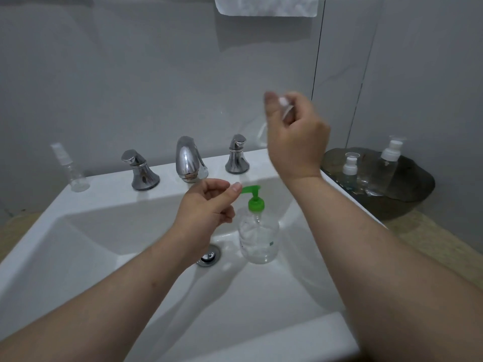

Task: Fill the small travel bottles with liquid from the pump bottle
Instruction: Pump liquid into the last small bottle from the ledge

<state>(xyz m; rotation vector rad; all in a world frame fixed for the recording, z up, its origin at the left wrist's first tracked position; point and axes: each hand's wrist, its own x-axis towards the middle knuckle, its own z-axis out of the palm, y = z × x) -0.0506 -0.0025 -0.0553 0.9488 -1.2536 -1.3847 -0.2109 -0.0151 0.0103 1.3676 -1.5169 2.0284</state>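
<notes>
A clear pump bottle [258, 239] with a green pump head [254, 198] stands upright in the white sink basin [109, 246], just right of the drain. My left hand [206, 210] hovers beside it with fingers curled and nothing seen in them, and its thumb tip is at the end of the green spout. My right hand [292, 137] is raised above the sink's back rim and grips a small clear travel bottle [285, 105], which is blurred and mostly hidden by the fingers.
A small clear spray bottle [72, 169] stands on the sink's left rim. Two more white-capped travel bottles [350, 169] [389, 163] sit on a dark stone tray [418, 186] at right. Chrome faucet [188, 160], two handles and the drain [209, 256] are nearby.
</notes>
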